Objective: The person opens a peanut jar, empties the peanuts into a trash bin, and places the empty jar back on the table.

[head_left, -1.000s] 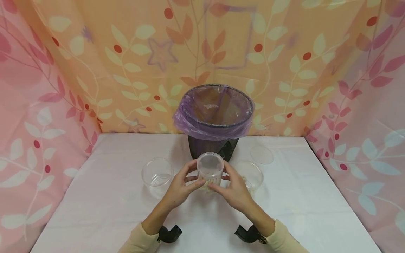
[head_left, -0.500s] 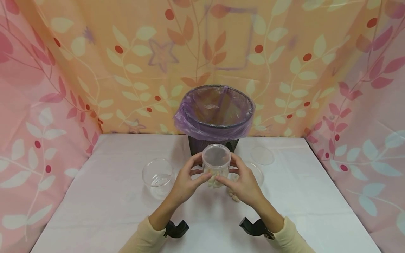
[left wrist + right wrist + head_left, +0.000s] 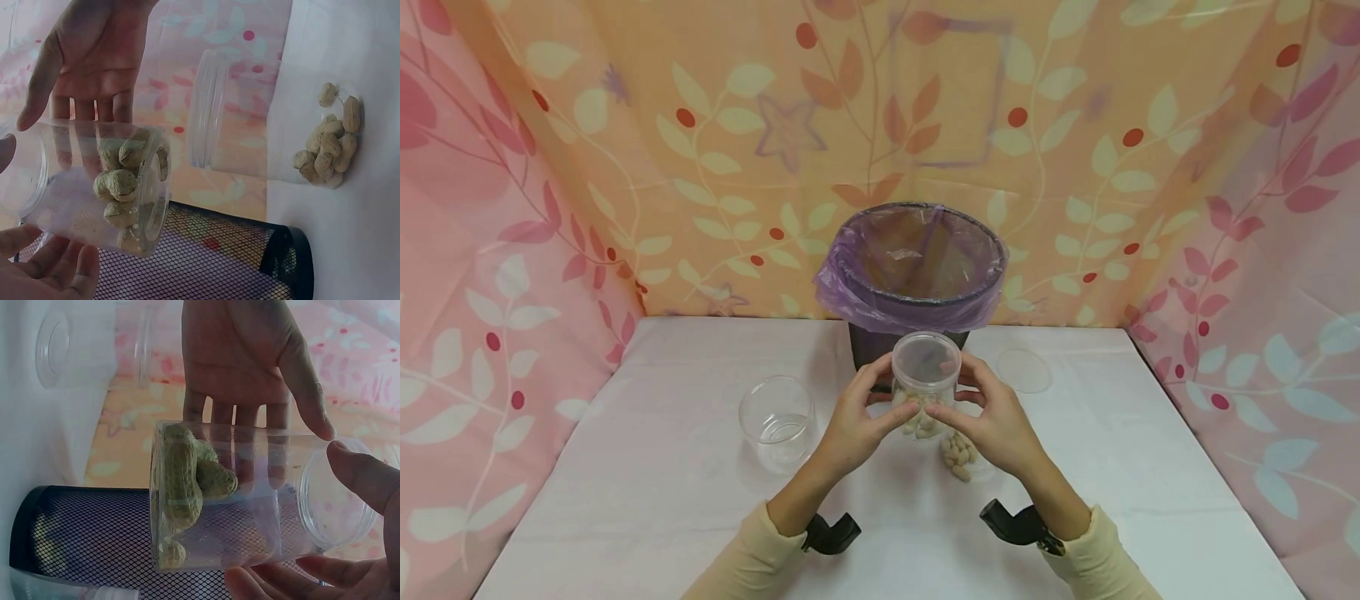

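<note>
Both hands [image 3: 859,422] [image 3: 1003,422], gripping a jar [image 3: 927,383], moved rightward; wrist views show peanuts [image 3: 119,184], head view less surely.

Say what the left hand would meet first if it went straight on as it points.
Probably the mesh bin, just beyond the jar that the left hand already holds; depth is unclear.

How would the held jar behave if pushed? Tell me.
The clear jar looks like rigid plastic, so probably stiff yet light, with only some peanuts near its base. Its smooth, glossy walls may be slippery. Its round body could roll if tipped.
</note>
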{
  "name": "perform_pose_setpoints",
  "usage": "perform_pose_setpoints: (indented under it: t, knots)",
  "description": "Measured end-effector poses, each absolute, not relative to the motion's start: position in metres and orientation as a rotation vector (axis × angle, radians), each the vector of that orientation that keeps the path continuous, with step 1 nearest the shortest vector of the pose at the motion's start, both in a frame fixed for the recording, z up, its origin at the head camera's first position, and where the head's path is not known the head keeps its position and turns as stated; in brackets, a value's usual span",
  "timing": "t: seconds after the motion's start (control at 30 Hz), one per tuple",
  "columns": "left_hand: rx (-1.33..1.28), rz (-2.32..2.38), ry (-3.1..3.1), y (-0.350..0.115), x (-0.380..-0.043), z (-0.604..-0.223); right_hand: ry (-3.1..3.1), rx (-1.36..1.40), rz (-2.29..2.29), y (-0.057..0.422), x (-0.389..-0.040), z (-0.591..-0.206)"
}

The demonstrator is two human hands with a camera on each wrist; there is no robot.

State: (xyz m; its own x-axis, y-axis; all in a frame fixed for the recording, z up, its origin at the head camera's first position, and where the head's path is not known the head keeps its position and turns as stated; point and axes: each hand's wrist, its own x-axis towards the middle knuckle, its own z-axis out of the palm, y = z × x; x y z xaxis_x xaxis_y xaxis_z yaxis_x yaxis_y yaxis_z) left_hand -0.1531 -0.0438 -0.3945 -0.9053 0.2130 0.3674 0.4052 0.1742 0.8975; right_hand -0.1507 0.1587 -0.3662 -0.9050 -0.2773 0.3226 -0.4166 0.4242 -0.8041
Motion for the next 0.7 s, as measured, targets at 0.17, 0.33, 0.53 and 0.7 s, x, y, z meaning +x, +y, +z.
perform_pose_setpoints:
  t: [0.17, 0.33, 0.53, 0.7]
  knots:
    - [-0.611, -1.853, -2.269, -0.0414, -0.1547, -0.3941, -2.527, 0.638, 1.473, 0.1623, -0.1527, -0.3653]
    - [-0.647, -1.868, -2.242, -0.0395, -0.1583, -0.3947, -2.500, 0.679, 1.481, 0.1658, -0.1547, -0.3627]
    - [-0.672, -1.883, -2.224, -0.0390, -0.1595, -0.3935, -2.484, 0.675, 1.529, 0.1658, -0.1557, -0.3601]
    - [-0.639, -1.881, -2.238, -0.0415, -0.1584, -0.3952, -2.490, 0.700, 1.547, 0.1631, -0.1561, -0.3608]
